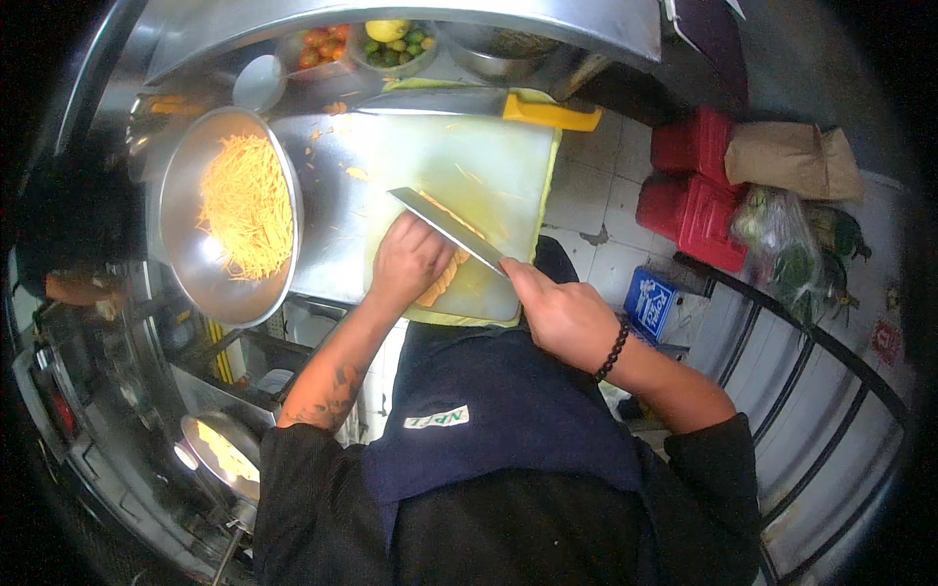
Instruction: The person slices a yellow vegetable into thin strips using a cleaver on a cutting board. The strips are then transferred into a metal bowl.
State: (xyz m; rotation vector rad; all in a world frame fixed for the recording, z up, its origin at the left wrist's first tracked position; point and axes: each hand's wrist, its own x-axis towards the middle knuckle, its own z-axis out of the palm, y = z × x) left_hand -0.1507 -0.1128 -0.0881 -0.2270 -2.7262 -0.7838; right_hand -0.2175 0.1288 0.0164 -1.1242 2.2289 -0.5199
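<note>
My right hand [568, 315] grips the handle of a broad-bladed knife [447, 228], whose blade slants across a pale cutting board [506, 161]. Under my left hand [412, 256] lie thin overlapping orange slices [442, 288], probably carrot, pressed by my curled fingers close beside the blade. Orange shreds show along the blade's far side. A yellow-green cloth [548, 165] sticks out around the board's edges. Across the board's far edge rests a second knife with a yellow handle [551, 112]. To the left, a metal bowl [176, 198] holds a heap of fine orange shreds [249, 212].
Beyond the board stand tubs of tomatoes [319, 47] and small green citrus [396, 53], and a metal pot [495, 62]. Red plastic crates [703, 212], a brown paper bag [791, 161] and bagged vegetables [788, 249] are at right. A pan [220, 447] sits lower left.
</note>
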